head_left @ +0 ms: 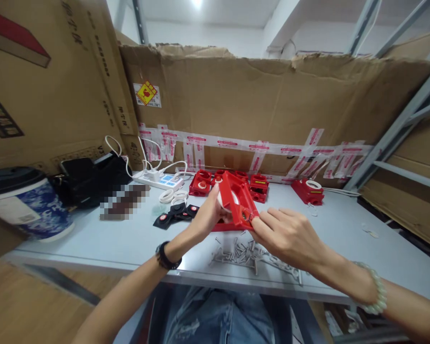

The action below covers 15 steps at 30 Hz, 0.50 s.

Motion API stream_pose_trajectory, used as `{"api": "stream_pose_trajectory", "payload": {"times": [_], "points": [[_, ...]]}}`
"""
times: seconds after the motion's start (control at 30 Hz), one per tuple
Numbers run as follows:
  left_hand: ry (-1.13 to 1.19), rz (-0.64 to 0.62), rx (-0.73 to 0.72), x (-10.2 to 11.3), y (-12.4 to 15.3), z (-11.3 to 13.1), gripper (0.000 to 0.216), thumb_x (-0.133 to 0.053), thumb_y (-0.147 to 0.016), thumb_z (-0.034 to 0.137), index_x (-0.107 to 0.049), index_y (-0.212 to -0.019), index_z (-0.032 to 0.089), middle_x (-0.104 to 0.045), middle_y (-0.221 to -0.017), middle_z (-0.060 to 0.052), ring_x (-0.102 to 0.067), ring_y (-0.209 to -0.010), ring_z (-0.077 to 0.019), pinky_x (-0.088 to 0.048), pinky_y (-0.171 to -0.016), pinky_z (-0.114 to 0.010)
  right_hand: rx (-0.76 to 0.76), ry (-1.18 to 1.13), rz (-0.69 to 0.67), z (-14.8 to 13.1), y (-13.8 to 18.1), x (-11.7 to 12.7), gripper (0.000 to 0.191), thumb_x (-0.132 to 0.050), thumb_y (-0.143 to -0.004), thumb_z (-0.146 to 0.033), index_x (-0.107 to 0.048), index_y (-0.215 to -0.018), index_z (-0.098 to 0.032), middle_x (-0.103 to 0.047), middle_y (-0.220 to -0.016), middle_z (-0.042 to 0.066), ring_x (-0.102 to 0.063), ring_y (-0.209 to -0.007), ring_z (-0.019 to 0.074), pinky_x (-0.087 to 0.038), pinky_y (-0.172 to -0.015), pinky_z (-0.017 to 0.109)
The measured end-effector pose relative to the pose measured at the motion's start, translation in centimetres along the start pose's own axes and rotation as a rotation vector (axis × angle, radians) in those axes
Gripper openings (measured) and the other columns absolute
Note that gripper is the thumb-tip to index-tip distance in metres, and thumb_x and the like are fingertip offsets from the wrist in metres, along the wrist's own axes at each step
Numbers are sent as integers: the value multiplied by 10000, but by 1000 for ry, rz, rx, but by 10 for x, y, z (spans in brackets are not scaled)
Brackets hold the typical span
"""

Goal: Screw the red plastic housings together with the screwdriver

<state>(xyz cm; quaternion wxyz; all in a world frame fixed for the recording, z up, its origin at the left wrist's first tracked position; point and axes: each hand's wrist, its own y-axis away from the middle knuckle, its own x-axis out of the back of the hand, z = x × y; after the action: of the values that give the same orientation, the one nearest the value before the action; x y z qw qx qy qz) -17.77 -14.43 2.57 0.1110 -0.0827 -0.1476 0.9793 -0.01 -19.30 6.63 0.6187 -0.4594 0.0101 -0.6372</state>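
Loose screws (243, 253) lie nearest you, just before the red housing (238, 200).
Your left hand (208, 217) and right hand (290, 234) both pinch the housing shut-fingered; spare red parts (200, 182) sit behind it.

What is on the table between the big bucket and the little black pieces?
In the head view, a blurred-out dark patch lies between the bucket and the black pieces.

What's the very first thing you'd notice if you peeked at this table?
The bright red plastic frame, held tilted up over the middle of the grey table, with the left hand gripping its left side and the right hand pinching its lower corner. Just below it lies a heap of silver screws, and more red parts sit behind by the cardboard wall.
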Motion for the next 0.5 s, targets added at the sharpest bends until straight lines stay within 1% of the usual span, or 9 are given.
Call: {"api": "stream_pose_trajectory", "payload": {"times": [0.07, 0.13, 0.2, 0.23, 0.3, 0.37, 0.5], "points": [[-71, 75, -142, 0, 13, -8, 488, -301, -881, 624, -437, -1062, 192, -580, -809, -29, -555, -678, -151, -453, -644, -288, -43, -53, 26, 0, 1, 3, 266, -495, -873, -203, -461, -609, -188, -465, -490, -40, -366, -455, 97, -225, -491, 278], [-267, 128, -358, 0, 20, -15, 458, -339, -902, 567, -357, -1177, 201, -565, -978, -63, -561, -841, -174, -450, -756, -321, -89, -113, 49, -1, 0, 5, 295, -476, -888, -228, -456, -596, -185, -453, -477, -42, -352, -438, 90, -224, -474, 272], [-475, 195, -528, 0, 21, -20, 404, -322, -930, 507, -351, -1184, 194, -527, -1030, -82, -540, -910, -186, -435, -799, -341, -120, -182, 58, -3, -1, 6, 311, -447, -900, -240, -458, -595, -183, -450, -474, -40, -352, -430, 87, -230, -459, 263], [-554, 230, -574, -1, 20, -22, 377, -299, -939, 491, -370, -1156, 190, -514, -1015, -81, -533, -907, -187, -430, -799, -344, -137, -220, 51, -4, -2, 6, 307, -436, -904, -241, -465, -605, -181, -452, -476, -40, -357, -430, 87, -238, -455, 258], [-651, 293, -603, -1, 15, -24, 364, -243, -950, 482, -405, -1080, 183, -494, -960, -70, -523, -873, -184, -426, -782, -345, -180, -288, 31, -6, -3, 4, 278, -429, -904, -240, -490, -642, -170, -459, -485, -41, -366, -431, 86, -254, -451, 249], [-689, 321, -605, -2, 10, -24, 387, -208, -951, 493, -409, -1053, 179, -486, -955, -70, -520, -873, -187, -423, -785, -347, -215, -310, 31, -9, -4, 3, 252, -438, -896, -233, -501, -662, -164, -458, -491, -43, -364, -430, 85, -261, -446, 246], [-688, 322, -646, -4, 8, -27, 492, -232, -917, 572, -350, -1146, 153, -490, -1047, -112, -527, -935, -214, -423, -813, -369, -268, -315, 79, -12, -8, 3, 249, -449, -888, -225, -478, -646, -174, -440, -479, -51, -330, -418, 81, -259, -440, 241]]}}
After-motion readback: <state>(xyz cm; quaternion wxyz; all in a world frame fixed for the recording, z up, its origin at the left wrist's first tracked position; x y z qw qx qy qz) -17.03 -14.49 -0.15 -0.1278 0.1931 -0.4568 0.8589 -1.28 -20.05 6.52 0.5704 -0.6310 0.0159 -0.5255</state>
